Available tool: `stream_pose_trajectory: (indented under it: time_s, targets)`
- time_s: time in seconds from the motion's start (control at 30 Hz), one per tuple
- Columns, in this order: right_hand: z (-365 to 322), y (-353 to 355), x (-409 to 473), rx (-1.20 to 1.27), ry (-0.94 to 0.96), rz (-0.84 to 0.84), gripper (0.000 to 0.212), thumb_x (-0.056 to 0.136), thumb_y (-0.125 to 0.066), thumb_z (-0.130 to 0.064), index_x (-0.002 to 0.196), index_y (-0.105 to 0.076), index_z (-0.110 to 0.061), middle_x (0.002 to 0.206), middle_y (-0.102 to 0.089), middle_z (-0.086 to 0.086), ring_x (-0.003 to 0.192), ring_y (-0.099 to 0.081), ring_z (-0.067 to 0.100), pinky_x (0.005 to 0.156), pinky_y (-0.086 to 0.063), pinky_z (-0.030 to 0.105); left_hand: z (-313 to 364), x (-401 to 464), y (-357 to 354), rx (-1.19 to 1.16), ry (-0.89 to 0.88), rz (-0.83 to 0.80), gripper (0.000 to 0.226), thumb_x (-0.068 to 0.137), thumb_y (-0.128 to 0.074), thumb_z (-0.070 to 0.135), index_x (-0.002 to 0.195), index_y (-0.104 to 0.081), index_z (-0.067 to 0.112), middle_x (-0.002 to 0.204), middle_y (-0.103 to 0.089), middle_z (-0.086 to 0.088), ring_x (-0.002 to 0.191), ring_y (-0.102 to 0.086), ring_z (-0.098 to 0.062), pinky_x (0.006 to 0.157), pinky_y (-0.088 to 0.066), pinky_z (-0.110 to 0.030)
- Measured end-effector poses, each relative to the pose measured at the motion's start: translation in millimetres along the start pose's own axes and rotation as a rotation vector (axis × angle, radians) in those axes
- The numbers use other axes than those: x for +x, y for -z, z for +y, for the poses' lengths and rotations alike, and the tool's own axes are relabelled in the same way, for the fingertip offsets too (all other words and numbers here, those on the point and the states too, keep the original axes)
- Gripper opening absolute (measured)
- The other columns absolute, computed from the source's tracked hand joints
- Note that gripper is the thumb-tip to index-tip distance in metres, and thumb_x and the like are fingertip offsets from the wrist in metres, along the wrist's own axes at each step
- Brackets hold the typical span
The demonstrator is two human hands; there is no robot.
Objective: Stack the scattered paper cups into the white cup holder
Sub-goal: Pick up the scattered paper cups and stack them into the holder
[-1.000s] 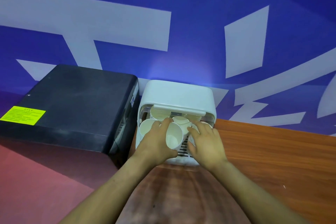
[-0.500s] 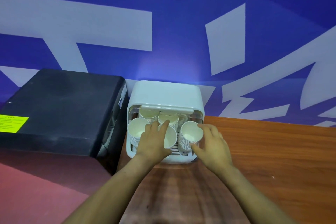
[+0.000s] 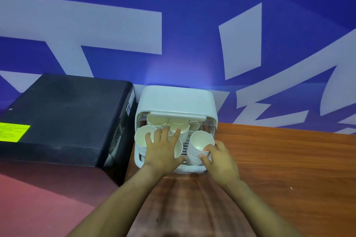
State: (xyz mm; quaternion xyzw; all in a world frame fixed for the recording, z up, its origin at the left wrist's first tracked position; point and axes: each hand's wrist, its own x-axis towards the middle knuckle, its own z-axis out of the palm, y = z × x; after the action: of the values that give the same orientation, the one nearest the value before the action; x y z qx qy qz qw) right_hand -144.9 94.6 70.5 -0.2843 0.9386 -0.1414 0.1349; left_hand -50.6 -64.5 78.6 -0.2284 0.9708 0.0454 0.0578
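At the far edge of the wooden counter (image 3: 269, 169), just ahead of both your hands, the white cup holder (image 3: 176, 100) stands against a blue wall, packed with stacks of paper cups. Your left hand (image 3: 163, 150) lies fingers spread and straight over the middle stack (image 3: 179, 146), fingertips reaching the rear stacks (image 3: 163, 122); the front-left stack (image 3: 142, 137) sits just left of it. Your right hand (image 3: 218, 157) curls its fingers round the front-right stack (image 3: 200, 144), gripping its side. A black machine (image 3: 63, 115) stands left of your left hand, beside the holder.
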Motion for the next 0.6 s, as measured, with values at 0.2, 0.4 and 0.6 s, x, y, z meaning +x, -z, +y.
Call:
stream_pose_trajectory:
  time_s: [0.2, 0.4, 0.6]
  targets:
    - [-15, 9, -10, -0.070, 0.113, 0.154, 0.051, 0.083, -0.050, -0.057, 0.125, -0.053, -0.028, 0.143, -0.039, -0.005, 0.129, -0.039, 0.021, 0.098, -0.034, 0.036, -2, 8, 6, -0.062, -0.119, 0.056, 0.064, 0.092, -0.043, 0.052, 0.147, -0.021, 0.028, 0.154, -0.021, 0.002, 0.145, -0.009, -0.021, 0.114, -0.012, -0.045]
    - [-47, 13, 7, -0.083, 0.276, 0.094, 0.075, 0.084, -0.016, -0.062, 0.142, -0.041, -0.021, 0.155, -0.029, -0.002, 0.140, -0.031, 0.017, 0.111, -0.021, 0.033, 7, 28, 4, -0.037, -0.119, -0.001, 0.047, 0.093, -0.041, 0.034, 0.138, -0.035, 0.021, 0.138, -0.044, -0.002, 0.135, -0.030, -0.025, 0.106, -0.029, -0.040]
    - [-53, 7, 33, -0.173, 0.206, -0.004, 0.052, 0.098, -0.030, -0.047, 0.141, -0.042, -0.020, 0.155, -0.023, 0.002, 0.134, -0.035, 0.026, 0.111, -0.024, 0.038, 10, 44, 7, 0.029, 0.001, -0.061, 0.038, 0.095, -0.038, 0.029, 0.130, -0.046, 0.019, 0.135, -0.048, -0.006, 0.128, -0.038, -0.028, 0.104, -0.031, -0.039]
